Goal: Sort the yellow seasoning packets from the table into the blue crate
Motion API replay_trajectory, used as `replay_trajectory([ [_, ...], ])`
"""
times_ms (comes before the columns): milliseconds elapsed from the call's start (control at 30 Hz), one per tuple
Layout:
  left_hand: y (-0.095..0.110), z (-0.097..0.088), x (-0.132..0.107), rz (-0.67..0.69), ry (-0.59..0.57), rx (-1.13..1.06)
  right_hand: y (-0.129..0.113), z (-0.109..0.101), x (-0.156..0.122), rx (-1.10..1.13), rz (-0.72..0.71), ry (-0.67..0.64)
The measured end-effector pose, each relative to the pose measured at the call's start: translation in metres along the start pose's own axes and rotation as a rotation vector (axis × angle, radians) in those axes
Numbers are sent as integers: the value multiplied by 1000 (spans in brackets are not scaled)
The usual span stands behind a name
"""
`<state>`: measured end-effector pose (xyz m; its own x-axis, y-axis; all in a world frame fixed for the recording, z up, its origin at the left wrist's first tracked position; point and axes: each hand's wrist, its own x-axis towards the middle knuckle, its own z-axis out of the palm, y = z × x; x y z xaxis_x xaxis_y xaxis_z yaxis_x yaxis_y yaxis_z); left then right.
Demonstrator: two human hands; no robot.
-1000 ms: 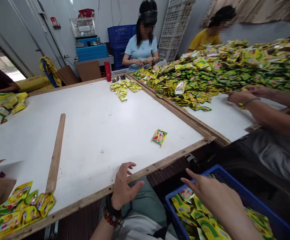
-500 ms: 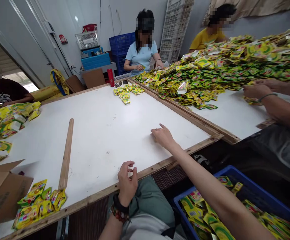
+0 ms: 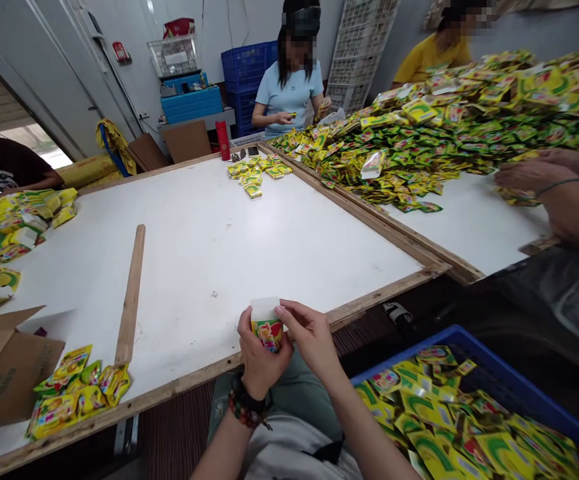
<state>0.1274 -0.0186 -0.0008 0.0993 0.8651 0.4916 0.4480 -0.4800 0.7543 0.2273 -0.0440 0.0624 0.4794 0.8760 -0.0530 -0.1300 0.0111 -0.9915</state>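
A small printed sachet (image 3: 267, 327), yellow and red with a white upper end, stands upright between my hands just over the wooden table edge. My left hand (image 3: 262, 353), with beaded bracelets at its wrist, grips it from below and behind. My right hand (image 3: 310, 333) pinches its right side with the fingertips. Part of the sachet is hidden by my fingers. Below my right arm sits a blue crate (image 3: 499, 380) filled with yellow-green sachets (image 3: 449, 420).
A white table (image 3: 209, 227) with a wooden strip (image 3: 130, 300) lies ahead, holding loose sachets (image 3: 76, 393) beside a cardboard box (image 3: 4, 367). A large sachet heap (image 3: 434, 133) lies at the right, where a co-worker's hands (image 3: 534, 177) work. Other people sit beyond.
The sachet that lay on the table is now up in both my hands, near my lap. My right hand came back from the table, and the view has shifted slightly.
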Motion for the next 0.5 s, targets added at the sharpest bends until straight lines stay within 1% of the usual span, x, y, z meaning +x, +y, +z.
replay_trajectory([
  [100,-8,-2,-8,65,-32,40,7,1,8,261,247,-180],
  [167,-10,-2,-10,92,-49,51,11,1,10,385,371,-227],
  [200,-9,-3,-9,98,-58,46,12,1,9,410,392,-236],
  [233,-8,-3,-7,93,-75,35,13,0,9,408,382,-248],
  [300,-6,-4,-3,44,-136,17,11,-4,6,331,302,-304],
  [400,-5,-7,1,-41,-291,28,9,-11,3,123,152,-399],
  [467,-5,-8,1,-52,-351,50,9,-12,2,17,106,-382],
  [500,-6,-8,0,-48,-357,57,9,-12,3,-9,96,-351],
])
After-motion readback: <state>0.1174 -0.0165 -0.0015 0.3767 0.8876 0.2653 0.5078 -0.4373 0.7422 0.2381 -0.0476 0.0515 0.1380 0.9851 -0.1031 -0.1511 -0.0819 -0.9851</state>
